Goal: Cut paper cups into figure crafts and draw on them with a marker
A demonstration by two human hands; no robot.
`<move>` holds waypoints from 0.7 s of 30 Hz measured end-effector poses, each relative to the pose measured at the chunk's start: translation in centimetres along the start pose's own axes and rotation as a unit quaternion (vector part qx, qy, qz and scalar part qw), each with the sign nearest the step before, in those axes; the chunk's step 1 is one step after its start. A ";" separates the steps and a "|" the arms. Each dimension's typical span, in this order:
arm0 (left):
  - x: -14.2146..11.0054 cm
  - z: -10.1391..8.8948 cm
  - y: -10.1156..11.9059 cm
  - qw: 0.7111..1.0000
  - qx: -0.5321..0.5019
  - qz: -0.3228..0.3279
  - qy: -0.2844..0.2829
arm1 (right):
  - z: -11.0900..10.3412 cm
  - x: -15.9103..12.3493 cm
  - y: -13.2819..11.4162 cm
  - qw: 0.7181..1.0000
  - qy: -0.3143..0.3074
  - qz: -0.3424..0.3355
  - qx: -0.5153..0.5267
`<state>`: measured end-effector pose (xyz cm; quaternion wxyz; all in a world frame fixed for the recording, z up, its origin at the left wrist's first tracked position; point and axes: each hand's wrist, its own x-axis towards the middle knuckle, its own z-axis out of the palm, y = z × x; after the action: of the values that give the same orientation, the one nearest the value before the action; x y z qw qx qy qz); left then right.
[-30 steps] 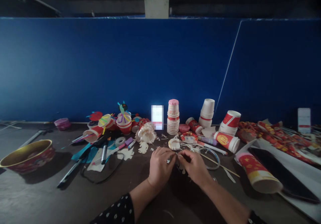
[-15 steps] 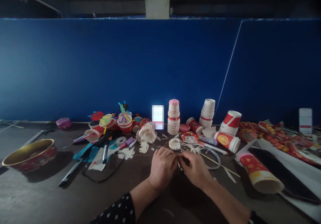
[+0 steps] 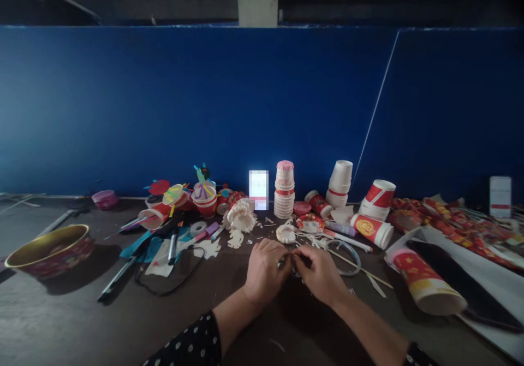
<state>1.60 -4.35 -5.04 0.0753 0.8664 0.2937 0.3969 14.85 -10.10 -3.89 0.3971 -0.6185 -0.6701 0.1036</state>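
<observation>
My left hand [image 3: 268,272] and my right hand [image 3: 317,273] meet over the dark table, fingertips close together. Both have their fingers curled in a pinch. Something small shows between the fingers, with a pale bit near the right fingertips, but the fingers hide most of it and I cannot make out its kind. Just beyond the hands lies a small white cut paper ring [image 3: 285,234] among paper scraps. A clear ring-shaped band [image 3: 355,272] and a thin wooden stick [image 3: 379,282] lie to the right of my right hand.
A gold-lined bowl [image 3: 49,265], black marker [image 3: 172,248] and black cord lie left. A stack of paper cups [image 3: 284,202] stands behind the hands. A red and yellow cup [image 3: 426,281] and dark phone [image 3: 470,289] lie right. Craft cups [image 3: 204,206] stand at back left.
The fingers have shifted slightly, and a bit of the small thing now shows beside my left thumb. The hands stay in nearly the same place; the view has moved a little.
</observation>
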 end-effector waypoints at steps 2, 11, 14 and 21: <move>0.0 0.0 -0.1 1.000 -0.004 0.008 -0.007 | -0.2 0.1 0.1 1.000 -0.001 -0.004 -0.011; 0.0 0.0 -0.2 0.995 0.062 0.076 0.004 | -0.5 0.0 0.2 0.996 -0.019 -0.062 -0.063; -0.1 0.1 -0.1 0.991 0.092 0.100 0.020 | -0.4 0.0 0.1 0.997 -0.024 -0.058 -0.049; -0.2 0.3 0.0 0.988 0.118 0.092 0.031 | -0.1 -0.1 -0.1 0.999 -0.014 -0.035 -0.030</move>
<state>1.69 -4.41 -5.35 -0.0734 0.8797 0.2601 0.3913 14.78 -10.27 -3.82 0.3724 -0.6045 -0.6999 0.0783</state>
